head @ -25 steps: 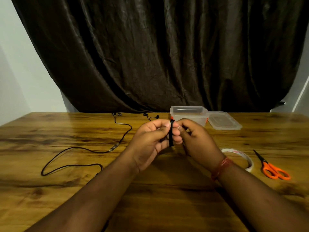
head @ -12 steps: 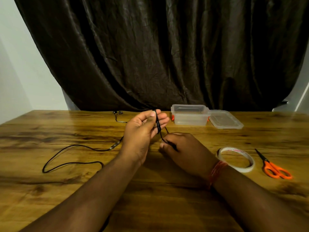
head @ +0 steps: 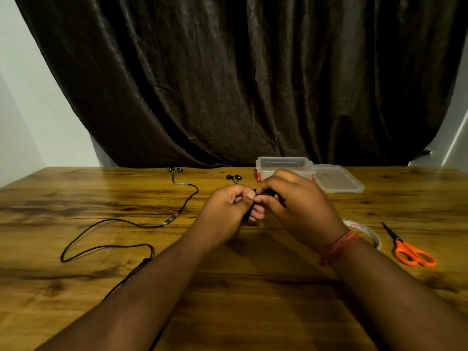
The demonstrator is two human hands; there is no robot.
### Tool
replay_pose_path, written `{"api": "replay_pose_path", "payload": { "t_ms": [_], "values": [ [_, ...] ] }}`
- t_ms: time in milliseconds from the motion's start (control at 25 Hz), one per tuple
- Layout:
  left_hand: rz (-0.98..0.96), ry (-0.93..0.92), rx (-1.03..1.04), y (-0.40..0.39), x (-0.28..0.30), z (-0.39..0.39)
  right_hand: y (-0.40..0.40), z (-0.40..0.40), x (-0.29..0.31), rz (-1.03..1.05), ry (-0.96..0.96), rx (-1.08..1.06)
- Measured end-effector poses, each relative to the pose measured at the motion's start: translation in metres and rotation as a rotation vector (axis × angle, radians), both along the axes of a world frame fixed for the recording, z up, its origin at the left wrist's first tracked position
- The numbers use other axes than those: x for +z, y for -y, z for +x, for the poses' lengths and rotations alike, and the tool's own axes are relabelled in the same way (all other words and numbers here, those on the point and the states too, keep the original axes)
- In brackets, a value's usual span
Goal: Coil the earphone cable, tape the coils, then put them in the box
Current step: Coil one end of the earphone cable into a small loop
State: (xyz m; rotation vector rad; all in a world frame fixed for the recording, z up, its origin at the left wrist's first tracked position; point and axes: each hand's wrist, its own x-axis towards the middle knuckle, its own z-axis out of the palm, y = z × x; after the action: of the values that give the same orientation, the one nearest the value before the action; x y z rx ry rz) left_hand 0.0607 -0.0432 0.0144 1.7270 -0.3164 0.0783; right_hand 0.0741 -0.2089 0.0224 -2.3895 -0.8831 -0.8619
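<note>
My left hand (head: 228,211) is closed around black coils of an earphone cable (head: 249,214) above the table's middle. My right hand (head: 296,206) meets it from the right and pinches the same cable at the fingertips. That cable's two black earbuds (head: 234,177) lie just behind my hands. A second black earphone cable (head: 141,225) lies loose across the left of the table, with its earbuds (head: 175,170) at the far edge. The clear plastic box (head: 283,164) stands open behind my right hand, its lid (head: 336,179) flat beside it. A tape roll (head: 367,231) lies by my right wrist.
Orange-handled scissors (head: 410,252) lie at the right, past the tape roll. The wooden table (head: 253,287) ends at a dark curtain (head: 240,84) along its far side. An orange thread band circles my right wrist.
My right hand rose from the table, where it held the cable low, back up to my left hand. My left hand closed from open fingers into a fist on the coils.
</note>
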Motion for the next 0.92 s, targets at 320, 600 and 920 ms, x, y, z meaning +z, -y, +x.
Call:
{"api": "replay_pose_path", "payload": {
  "t_ms": [320, 600, 920],
  "values": [
    [-0.364, -0.180, -0.271, -0.003, 0.009, -0.010, 0.004, 0.010, -0.003, 0.320, -0.135, 0.059],
    [-0.748, -0.143, -0.206, -0.002, 0.022, -0.011, -0.012, 0.007, -0.020, 0.216, -0.326, 0.116],
    [-0.702, -0.005, -0.018, -0.004, 0.020, -0.004, -0.022, -0.006, -0.021, -0.255, -0.196, 0.065]
  ]
}}
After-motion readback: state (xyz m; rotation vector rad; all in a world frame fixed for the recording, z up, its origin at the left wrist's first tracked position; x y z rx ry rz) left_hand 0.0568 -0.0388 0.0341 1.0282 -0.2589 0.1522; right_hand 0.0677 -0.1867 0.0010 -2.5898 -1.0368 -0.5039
